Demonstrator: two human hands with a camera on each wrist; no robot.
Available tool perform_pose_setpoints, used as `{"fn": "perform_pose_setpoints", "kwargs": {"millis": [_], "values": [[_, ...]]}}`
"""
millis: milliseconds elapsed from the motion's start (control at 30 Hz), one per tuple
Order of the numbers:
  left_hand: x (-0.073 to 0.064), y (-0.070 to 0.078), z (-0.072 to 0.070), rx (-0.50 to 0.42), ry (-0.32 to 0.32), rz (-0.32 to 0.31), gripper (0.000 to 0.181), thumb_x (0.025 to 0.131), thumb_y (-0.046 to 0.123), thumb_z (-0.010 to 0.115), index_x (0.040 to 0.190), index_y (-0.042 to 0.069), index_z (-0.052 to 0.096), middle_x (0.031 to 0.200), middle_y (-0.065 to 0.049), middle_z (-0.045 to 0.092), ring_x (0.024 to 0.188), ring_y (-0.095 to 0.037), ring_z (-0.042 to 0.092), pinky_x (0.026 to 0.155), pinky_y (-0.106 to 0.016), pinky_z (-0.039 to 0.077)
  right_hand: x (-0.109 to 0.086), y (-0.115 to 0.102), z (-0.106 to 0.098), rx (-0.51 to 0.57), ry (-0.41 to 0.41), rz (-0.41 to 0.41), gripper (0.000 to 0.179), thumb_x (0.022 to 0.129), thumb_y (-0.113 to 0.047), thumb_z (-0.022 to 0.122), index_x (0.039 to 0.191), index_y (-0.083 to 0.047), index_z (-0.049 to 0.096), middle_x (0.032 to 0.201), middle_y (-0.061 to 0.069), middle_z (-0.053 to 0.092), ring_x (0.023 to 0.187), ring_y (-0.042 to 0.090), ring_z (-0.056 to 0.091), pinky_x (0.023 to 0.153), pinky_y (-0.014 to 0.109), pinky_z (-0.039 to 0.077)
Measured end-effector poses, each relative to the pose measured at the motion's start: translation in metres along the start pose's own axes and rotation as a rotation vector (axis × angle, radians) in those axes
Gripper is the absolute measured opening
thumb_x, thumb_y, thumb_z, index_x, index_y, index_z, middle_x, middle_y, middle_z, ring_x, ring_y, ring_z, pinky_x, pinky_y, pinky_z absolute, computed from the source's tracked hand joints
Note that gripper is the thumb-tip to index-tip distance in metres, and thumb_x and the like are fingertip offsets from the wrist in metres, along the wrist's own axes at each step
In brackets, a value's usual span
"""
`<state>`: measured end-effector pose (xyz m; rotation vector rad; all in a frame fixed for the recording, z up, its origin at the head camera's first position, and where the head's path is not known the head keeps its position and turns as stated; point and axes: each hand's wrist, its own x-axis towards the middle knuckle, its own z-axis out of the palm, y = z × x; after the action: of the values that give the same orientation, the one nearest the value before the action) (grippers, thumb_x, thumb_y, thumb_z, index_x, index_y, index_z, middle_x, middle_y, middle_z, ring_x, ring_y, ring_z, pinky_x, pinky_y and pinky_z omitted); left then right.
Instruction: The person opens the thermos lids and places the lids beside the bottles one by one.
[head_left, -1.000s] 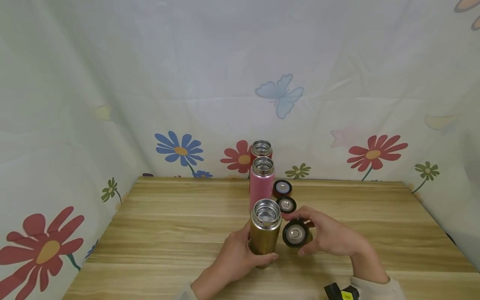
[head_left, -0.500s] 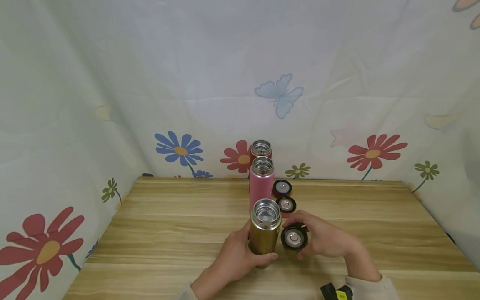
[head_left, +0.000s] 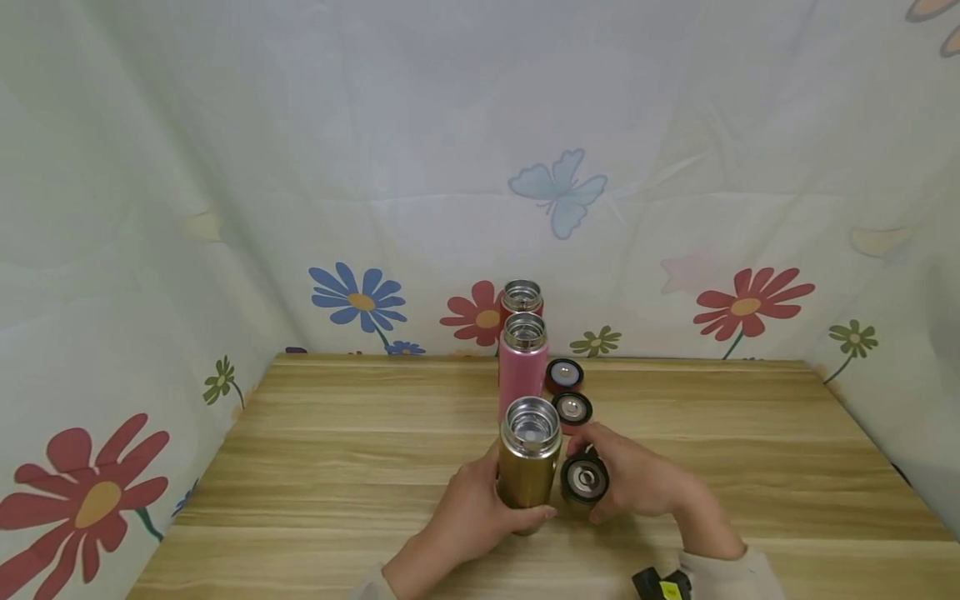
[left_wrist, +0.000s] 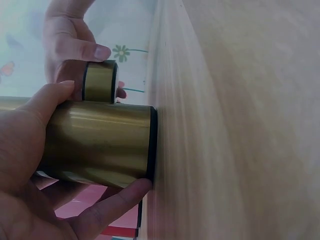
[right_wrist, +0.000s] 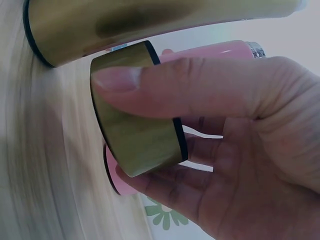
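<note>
My left hand [head_left: 474,510] grips a gold thermos bottle [head_left: 527,482] around its lower body. The bottle is upright and uncapped, its steel mouth facing up; in the left wrist view its black base [left_wrist: 152,145] meets the table. Just to its right, my right hand [head_left: 636,477] pinches a gold lid [right_wrist: 142,137] between thumb and fingers. The lid's round inner side [head_left: 585,481] faces up, and it is low over the table, beside the bottle. Behind the gold bottle stands an uncapped pink bottle [head_left: 522,371], partly covering a red one [head_left: 522,298].
Two upturned lids lie on the wooden table [head_left: 360,450], one beside the pink bottle [head_left: 572,409] and one farther back [head_left: 565,375]. A flower-printed curtain [head_left: 420,208] encloses the table at the back and sides. A black device with a yellow label [head_left: 663,585] sits near the right sleeve.
My right hand has shifted left and slightly nearer to me with the gold lid, bringing it closer to the gold bottle. The left hand and the bottles have stayed put.
</note>
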<state>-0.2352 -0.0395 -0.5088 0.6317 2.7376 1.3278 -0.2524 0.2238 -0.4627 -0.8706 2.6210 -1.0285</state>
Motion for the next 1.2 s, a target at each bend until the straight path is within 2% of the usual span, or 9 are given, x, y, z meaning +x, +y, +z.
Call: {"fn": "perform_pose_setpoints", "kwargs": {"millis": [267,467,600,667,867,1200], "values": [[0.0,-0.003,0.002,0.024,0.017,0.021,0.091,0.073,0.064,0.086,0.146,0.022,0.049,0.117,0.005,0.074,0.102,-0.009,0.069,0.086,-0.032,0.056,0.005,-0.003,0.006,-0.067,0.011,-0.001,0.083,0.053,-0.006,0.1,0.121,-0.008,0.052,0.117,0.004,0.059,0.112,0.021,0.057,0.102,0.039,0.049],[0.0,-0.004,0.002,0.047,0.026,0.037,0.09,0.073,0.055,0.09,0.145,0.021,0.049,0.121,0.002,0.072,0.106,-0.012,0.069,0.091,-0.036,0.057,0.007,-0.006,0.011,-0.143,0.027,-0.031,0.084,0.051,-0.008,0.101,0.119,-0.011,0.052,0.113,-0.001,0.059,0.112,0.02,0.056,0.104,0.043,0.048],[0.0,-0.003,0.002,0.059,0.021,0.045,0.093,0.073,0.05,0.092,0.148,0.021,0.046,0.127,0.001,0.07,0.11,-0.014,0.068,0.095,-0.039,0.056,0.007,-0.005,0.013,-0.151,0.031,-0.04,0.095,0.051,-0.009,0.101,0.129,-0.012,0.048,0.113,-0.002,0.059,0.113,0.02,0.056,0.104,0.044,0.047],[0.0,-0.002,0.002,0.058,0.018,0.048,0.093,0.072,0.049,0.092,0.148,0.021,0.046,0.13,0.001,0.069,0.113,-0.015,0.067,0.096,-0.04,0.055,0.007,-0.005,0.015,-0.153,0.03,-0.035,0.095,0.051,-0.009,0.101,0.129,-0.012,0.047,0.113,-0.002,0.058,0.112,0.019,0.056,0.104,0.044,0.047],[-0.001,-0.001,0.002,0.025,0.025,0.045,0.093,0.072,0.044,0.094,0.148,0.021,0.046,0.136,0.004,0.064,0.119,-0.015,0.065,0.1,-0.042,0.054,0.009,-0.005,0.016,-0.148,0.03,-0.023,0.085,0.052,-0.009,0.101,0.12,-0.011,0.05,0.112,0.0,0.059,0.111,0.019,0.056,0.102,0.044,0.048],[-0.002,0.003,0.0,0.034,0.056,0.024,0.087,0.074,0.04,0.092,0.143,0.015,0.046,0.129,0.001,0.065,0.114,-0.016,0.065,0.098,-0.041,0.054,0.011,-0.006,0.016,-0.132,0.024,-0.015,0.083,0.053,-0.009,0.1,0.12,-0.012,0.052,0.115,0.001,0.057,0.113,0.02,0.056,0.104,0.044,0.048]]}}
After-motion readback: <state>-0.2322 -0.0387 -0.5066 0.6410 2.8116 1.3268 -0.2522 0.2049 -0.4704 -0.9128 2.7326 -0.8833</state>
